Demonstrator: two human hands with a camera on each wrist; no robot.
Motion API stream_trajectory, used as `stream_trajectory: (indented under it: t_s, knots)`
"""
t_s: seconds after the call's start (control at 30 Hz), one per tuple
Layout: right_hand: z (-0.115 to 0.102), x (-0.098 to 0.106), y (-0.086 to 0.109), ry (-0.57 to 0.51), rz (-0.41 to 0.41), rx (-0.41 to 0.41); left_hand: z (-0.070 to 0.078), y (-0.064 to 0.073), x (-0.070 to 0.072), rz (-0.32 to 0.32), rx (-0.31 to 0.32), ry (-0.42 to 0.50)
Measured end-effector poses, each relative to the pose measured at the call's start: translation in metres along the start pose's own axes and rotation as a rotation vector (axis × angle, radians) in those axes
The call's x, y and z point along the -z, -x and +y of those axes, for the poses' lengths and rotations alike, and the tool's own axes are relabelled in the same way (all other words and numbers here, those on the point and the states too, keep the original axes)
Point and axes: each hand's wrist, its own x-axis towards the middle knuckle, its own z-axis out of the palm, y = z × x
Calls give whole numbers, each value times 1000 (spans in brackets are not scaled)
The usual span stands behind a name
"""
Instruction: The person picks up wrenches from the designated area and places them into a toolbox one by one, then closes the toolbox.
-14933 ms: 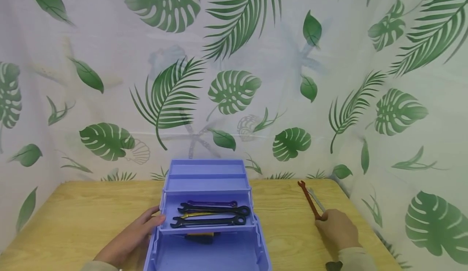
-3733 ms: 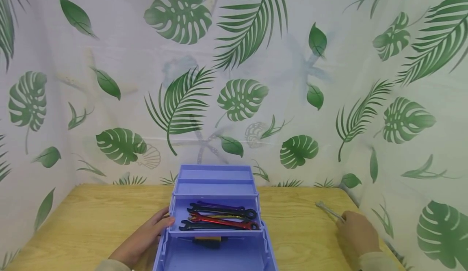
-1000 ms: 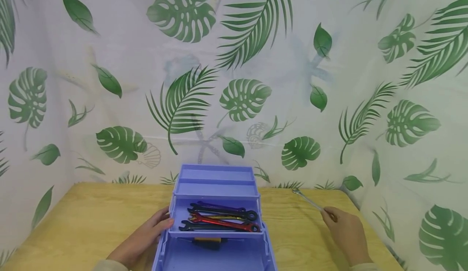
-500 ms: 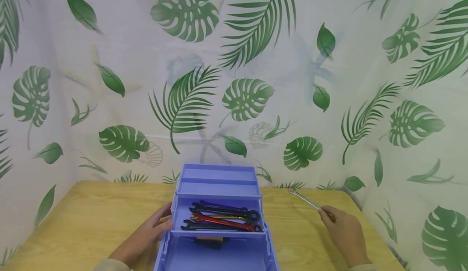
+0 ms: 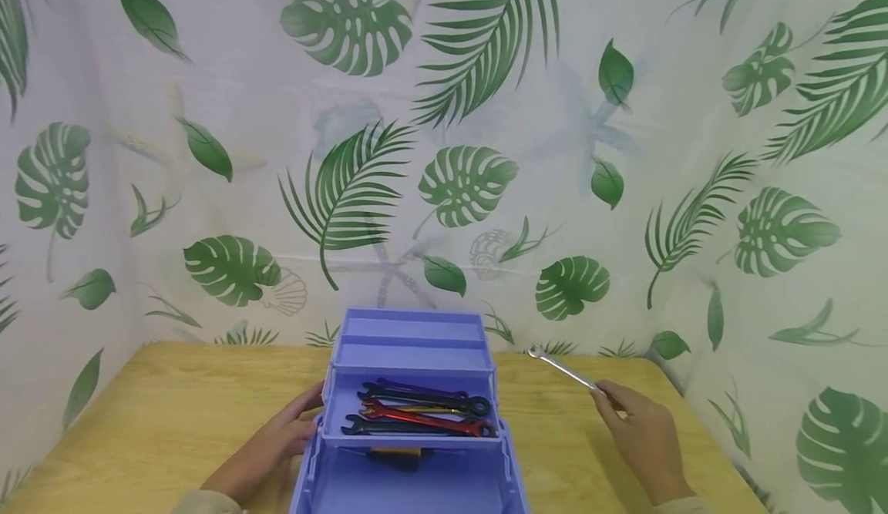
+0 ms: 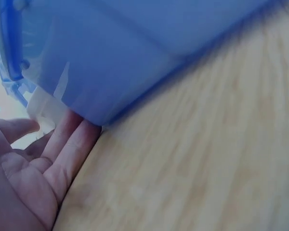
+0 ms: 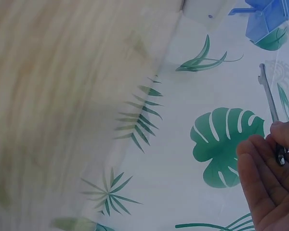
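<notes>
A blue toolbox (image 5: 416, 491) stands unfolded, its upper tray (image 5: 338, 402) raised above the bottom compartment. Inside that tray lie a red wrench (image 5: 433, 422), black wrenches (image 5: 375, 427), a gold one and a purple one. My right hand (image 5: 645, 441) pinches a silver wrench (image 5: 565, 371) near one end, its other end pointing up and left, raised to the right of the box. The right wrist view shows the thumb and fingers on the wrench (image 7: 268, 91). My left hand (image 5: 267, 448) rests against the box's left side, fairly straight fingers (image 6: 70, 149) touching its wall.
A tool with a yellow and black handle (image 5: 395, 456) lies in the bottom compartment, partly under the tray. The wooden table (image 5: 187, 398) extends on both sides of the box. A leaf-print curtain (image 5: 444, 190) hangs behind and at the sides.
The red wrench, earlier in my right hand, now lies in the tray. My right hand has lifted the silver wrench from the table and moved it left. My left thumb has shifted slightly.
</notes>
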Motion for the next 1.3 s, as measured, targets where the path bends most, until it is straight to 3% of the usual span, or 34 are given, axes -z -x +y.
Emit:
stream_trajectory:
  t_s: [0.2,0.33,0.53,0.73,0.93,1.07,1.13,1.3]
  knots:
    - [-5,-2,-2,6,5,12,-1,10,6,23,76,-63]
    - [-8,-4,-4,-23,37,129,-3,10,8,12,55,-53]
    - [-28,-13,-7,-203,105,301,-2,10,8,46,75,-57]
    - [-65,-22,-11,-263,51,384,0,5,5,33,46,-18]
    - [-97,-35,-21,-271,-63,418,2,5,3,72,120,-54]
    - [-114,-45,-28,-284,-118,439,0,4,2,55,84,-25]
    - [-121,-49,-32,-268,-132,452,-2,2,2,32,44,1]
    - [-134,-53,-40,-180,-168,452,-5,2,3,39,91,-14]
